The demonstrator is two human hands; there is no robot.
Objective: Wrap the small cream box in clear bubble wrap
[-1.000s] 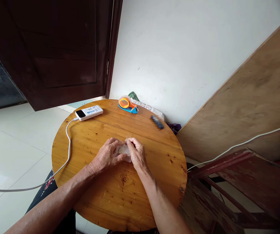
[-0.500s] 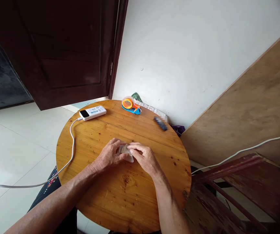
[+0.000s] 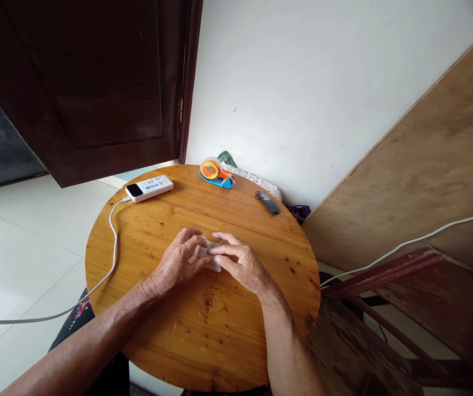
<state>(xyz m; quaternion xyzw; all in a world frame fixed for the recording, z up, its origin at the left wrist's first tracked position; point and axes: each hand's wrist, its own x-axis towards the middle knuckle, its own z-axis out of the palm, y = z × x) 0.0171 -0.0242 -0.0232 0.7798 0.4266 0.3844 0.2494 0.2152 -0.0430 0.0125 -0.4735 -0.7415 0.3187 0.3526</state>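
A small whitish, crinkled packet (image 3: 202,251) lies near the middle of the round wooden table (image 3: 203,352), partly covered by fingers. From its left side my left hand (image 3: 179,257) grips it, fingers curled over its far edge and thumb along its near edge. My right hand (image 3: 242,264) is at the packet's right side, its thumb and a finger touching it, the index finger raised a little above the table. Parts of the packet under the fingers are hidden.
At the table's back left lies a white power bank (image 3: 149,188) with a white cable (image 3: 115,242) running off left. An orange and blue tape dispenser (image 3: 215,173) stands at the back. A blurred dark object (image 3: 267,202) lies back right. Behind is a white wall; a red-brown wooden frame (image 3: 385,275) stands at right.
The fingers of my right hand have spread a little, and my left fingers have shifted on the packet. The whole view has moved slightly, so the table appears further left.
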